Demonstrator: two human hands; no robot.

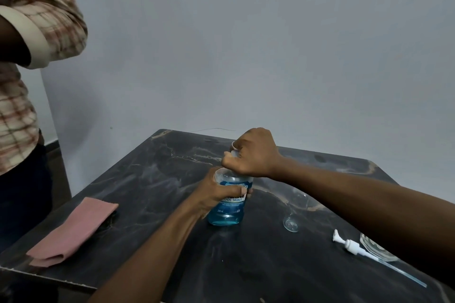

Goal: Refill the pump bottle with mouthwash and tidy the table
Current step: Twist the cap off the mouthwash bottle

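A clear mouthwash bottle [227, 214] with blue liquid and a blue label stands upright near the middle of the dark marble table [157, 179]. My left hand [216, 192] grips its body from the left. My right hand [253, 152] is curled over the bottle's top and grips the cap, which is mostly hidden. A white pump head [352, 245] with its long clear tube lies flat at the right. A clear glass vessel [376, 249] sits just behind the pump, partly hidden by my right forearm.
A stemmed clear glass [294, 214] stands right of the bottle, under my right arm. A folded pink cloth [73, 231] lies near the table's left edge. Another person in a checked shirt [22, 81] stands at the left. A grey wall lies behind.
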